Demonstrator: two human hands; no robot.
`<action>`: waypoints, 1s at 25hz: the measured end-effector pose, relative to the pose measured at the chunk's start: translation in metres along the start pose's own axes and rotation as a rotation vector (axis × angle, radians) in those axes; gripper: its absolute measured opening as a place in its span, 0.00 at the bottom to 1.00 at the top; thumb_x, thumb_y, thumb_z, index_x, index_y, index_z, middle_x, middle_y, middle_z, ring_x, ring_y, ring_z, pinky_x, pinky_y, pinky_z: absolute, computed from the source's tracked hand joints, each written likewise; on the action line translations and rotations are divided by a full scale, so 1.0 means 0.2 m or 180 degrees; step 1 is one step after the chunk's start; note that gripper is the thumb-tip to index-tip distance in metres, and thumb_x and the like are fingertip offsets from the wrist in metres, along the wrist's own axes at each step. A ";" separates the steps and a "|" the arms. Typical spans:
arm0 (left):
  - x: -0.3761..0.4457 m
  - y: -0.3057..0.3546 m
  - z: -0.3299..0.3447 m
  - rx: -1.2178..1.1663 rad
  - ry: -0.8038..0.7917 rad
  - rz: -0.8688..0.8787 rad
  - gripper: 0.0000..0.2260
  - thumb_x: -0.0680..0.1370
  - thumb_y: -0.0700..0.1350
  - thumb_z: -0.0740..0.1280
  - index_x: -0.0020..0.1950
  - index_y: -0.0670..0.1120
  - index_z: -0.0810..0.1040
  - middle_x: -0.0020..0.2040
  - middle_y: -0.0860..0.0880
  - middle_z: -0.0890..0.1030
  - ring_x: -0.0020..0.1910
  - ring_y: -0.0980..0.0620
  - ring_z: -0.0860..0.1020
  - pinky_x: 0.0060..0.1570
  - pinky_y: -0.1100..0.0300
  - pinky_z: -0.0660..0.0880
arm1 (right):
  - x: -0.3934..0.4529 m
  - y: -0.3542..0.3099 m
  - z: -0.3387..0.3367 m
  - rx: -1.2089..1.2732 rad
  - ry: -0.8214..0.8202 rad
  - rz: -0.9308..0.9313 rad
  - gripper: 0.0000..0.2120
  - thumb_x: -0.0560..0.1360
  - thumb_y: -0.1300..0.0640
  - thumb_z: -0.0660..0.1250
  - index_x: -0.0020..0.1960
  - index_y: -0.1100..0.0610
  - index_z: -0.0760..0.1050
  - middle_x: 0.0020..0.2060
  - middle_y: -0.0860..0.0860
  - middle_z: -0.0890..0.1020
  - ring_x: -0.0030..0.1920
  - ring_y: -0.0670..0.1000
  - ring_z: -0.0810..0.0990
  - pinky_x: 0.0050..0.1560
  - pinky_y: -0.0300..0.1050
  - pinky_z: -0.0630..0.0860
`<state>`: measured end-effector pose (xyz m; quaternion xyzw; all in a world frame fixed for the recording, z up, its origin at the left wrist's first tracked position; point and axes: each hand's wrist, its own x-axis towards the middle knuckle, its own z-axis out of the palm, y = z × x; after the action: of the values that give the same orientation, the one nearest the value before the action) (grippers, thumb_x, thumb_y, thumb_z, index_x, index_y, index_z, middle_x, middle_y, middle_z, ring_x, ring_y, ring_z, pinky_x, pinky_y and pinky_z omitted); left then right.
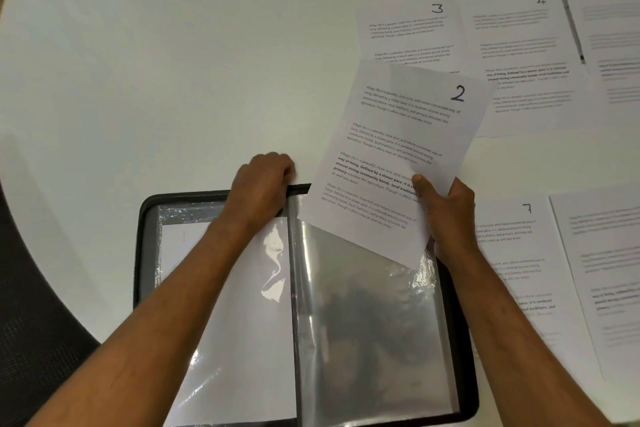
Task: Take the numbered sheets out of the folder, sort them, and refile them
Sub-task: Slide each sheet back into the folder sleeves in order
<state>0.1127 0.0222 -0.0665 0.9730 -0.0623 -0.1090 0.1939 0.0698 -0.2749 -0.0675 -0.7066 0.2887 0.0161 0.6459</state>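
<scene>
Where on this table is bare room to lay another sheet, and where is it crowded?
Free: the white table left of sheet 3 and beyond the folder. Crowded: the right side, where sheets 3, 4 and 7 lie close together.

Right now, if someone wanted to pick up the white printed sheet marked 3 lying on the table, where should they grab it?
Probably the white printed sheet marked 3 is best pinched at its far top edge or left edge, coming from the bare table side. Its near end lies under the sheet marked 2, and sheet 4 lies close along its right edge.
</scene>
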 end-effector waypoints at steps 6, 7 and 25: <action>-0.11 -0.04 0.01 -0.0413 -0.0040 0.0280 0.06 0.80 0.39 0.69 0.54 0.46 0.83 0.49 0.50 0.80 0.51 0.48 0.74 0.52 0.54 0.72 | -0.01 0.03 0.01 0.0049 0.0136 0.0004 0.09 0.79 0.57 0.74 0.58 0.50 0.83 0.51 0.46 0.88 0.53 0.48 0.87 0.56 0.47 0.82; -0.11 -0.03 0.01 -0.0400 -0.0013 0.0253 0.06 0.80 0.39 0.69 0.54 0.46 0.84 0.50 0.50 0.81 0.51 0.47 0.74 0.51 0.54 0.72 | -0.01 0.03 0.01 0.0049 0.0141 -0.0004 0.10 0.79 0.57 0.74 0.60 0.51 0.82 0.52 0.46 0.88 0.53 0.47 0.87 0.55 0.45 0.82; -0.07 0.05 -0.01 0.0010 0.0314 0.0319 0.02 0.80 0.40 0.66 0.49 0.44 0.77 0.44 0.49 0.77 0.44 0.49 0.73 0.41 0.56 0.68 | -0.03 -0.06 -0.01 0.0219 -0.0016 -0.0112 0.10 0.80 0.58 0.73 0.59 0.47 0.80 0.50 0.40 0.87 0.52 0.43 0.86 0.48 0.34 0.81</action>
<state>0.0989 0.0151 -0.0584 0.9731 -0.1015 -0.0509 0.2004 0.0679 -0.2750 -0.0543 -0.6889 0.2749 -0.0034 0.6707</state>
